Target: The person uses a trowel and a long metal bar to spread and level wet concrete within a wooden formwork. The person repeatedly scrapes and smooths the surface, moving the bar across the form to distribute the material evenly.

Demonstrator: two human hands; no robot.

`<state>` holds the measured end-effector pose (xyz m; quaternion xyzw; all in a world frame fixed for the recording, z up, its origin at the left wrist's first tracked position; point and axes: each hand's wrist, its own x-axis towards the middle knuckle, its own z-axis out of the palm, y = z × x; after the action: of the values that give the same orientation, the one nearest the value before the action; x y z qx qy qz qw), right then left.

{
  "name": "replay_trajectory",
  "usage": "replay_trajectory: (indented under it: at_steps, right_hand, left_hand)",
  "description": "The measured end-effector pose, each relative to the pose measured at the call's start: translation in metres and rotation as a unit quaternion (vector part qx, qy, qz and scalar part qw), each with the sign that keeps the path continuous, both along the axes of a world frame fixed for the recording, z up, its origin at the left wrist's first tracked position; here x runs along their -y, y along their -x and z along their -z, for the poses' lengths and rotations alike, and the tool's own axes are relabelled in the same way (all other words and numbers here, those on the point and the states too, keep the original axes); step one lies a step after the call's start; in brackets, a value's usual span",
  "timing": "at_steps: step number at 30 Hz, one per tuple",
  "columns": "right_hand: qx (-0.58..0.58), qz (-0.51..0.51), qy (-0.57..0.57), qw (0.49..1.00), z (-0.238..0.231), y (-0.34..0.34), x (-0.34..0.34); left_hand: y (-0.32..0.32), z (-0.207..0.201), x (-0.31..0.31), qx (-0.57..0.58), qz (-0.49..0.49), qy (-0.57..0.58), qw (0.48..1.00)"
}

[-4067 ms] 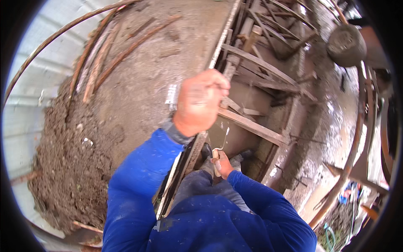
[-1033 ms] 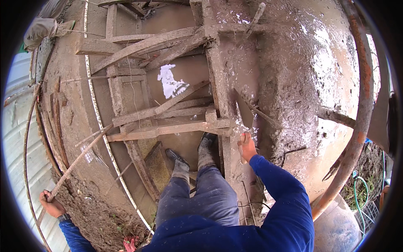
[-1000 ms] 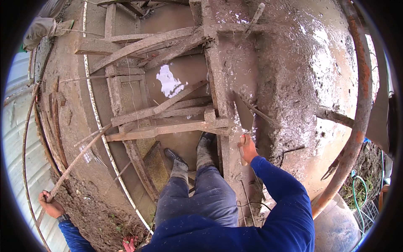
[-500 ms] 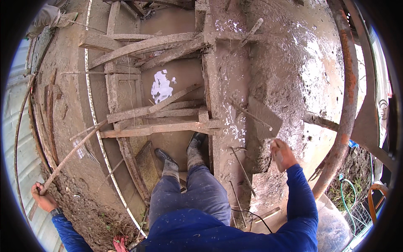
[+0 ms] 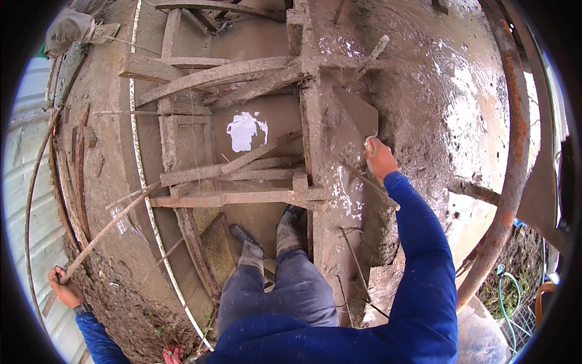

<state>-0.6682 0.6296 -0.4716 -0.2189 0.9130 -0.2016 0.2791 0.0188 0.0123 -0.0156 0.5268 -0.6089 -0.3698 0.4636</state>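
Note:
My right hand [image 5: 381, 159] is wrapped round the handle of a mason's trowel, arm stretched forward. The trowel's flat, mud-coloured blade [image 5: 361, 115] points away from me, over wet grey-brown concrete [image 5: 339, 130] just right of the timber formwork; whether it touches the surface I cannot tell. Off to the far left, my left hand [image 5: 68, 290] is closed round a long rod [image 5: 109, 228], crusted with mud, that slants up to the formwork's left side. Muddy timber braces [image 5: 242, 197] span the frame in front of my boots.
Between the boards lies muddy water [image 5: 248, 133]. Short bars [image 5: 356, 261] stick out of the concrete at right. A pale speckled rod [image 5: 145, 176] runs along the left. A rusty pipe [image 5: 515, 121] curves down the right. Another person's leg [image 5: 70, 30] shows top left.
My right hand has moved forward and to the left, carrying the trowel from above the right-hand concrete toward the formwork. My left hand keeps its hold on the rod. The view has shifted slightly.

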Motion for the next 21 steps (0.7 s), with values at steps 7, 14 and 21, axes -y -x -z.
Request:
replay_trajectory:
  at_steps: [7,14,21]
  right_hand:
    - [-0.050,0.006,-0.032,0.998,0.056,-0.006,0.022]
    - [0.005,0.028,0.049,0.998,0.116,0.015,0.039]
    - [-0.069,0.002,-0.087,0.994,0.087,0.011,0.055]
  left_hand:
    - [-0.014,-0.007,-0.002,0.026,0.011,0.004,1.000]
    - [-0.002,0.000,0.002,0.072,-0.013,0.025,0.997]
    - [-0.012,-0.019,0.012,0.050,0.044,-0.020,0.998]
